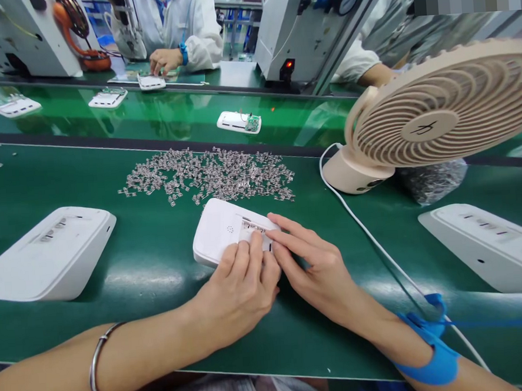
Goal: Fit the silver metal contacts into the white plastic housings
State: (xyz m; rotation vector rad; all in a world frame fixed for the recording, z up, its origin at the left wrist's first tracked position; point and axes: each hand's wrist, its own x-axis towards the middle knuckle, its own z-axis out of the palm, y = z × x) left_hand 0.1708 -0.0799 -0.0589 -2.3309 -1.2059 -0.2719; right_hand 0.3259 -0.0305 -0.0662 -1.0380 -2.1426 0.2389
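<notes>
A white plastic housing (215,231) with rounded corners and a ring of small holes lies between my hands on the green work surface. My left hand (240,288) grips its near side, fingers curled, with fingertips pressed at the open recess (250,224), where small metal contacts show. From the right, my right hand (316,263) holds the housing's edge, its index fingertip at the recess beside my left fingers. Any small part between the fingertips is hidden. Just beyond the housing spreads a pile of small metal contact clips (224,171).
Similar white housings stand at left (54,249) and right (498,240). A beige fan (429,126) with a white cable (374,241) stands at right, near a bag of metal parts (435,182). Behind, white panels (239,122) lie on a green belt; a co-worker's hand (167,61) touches one.
</notes>
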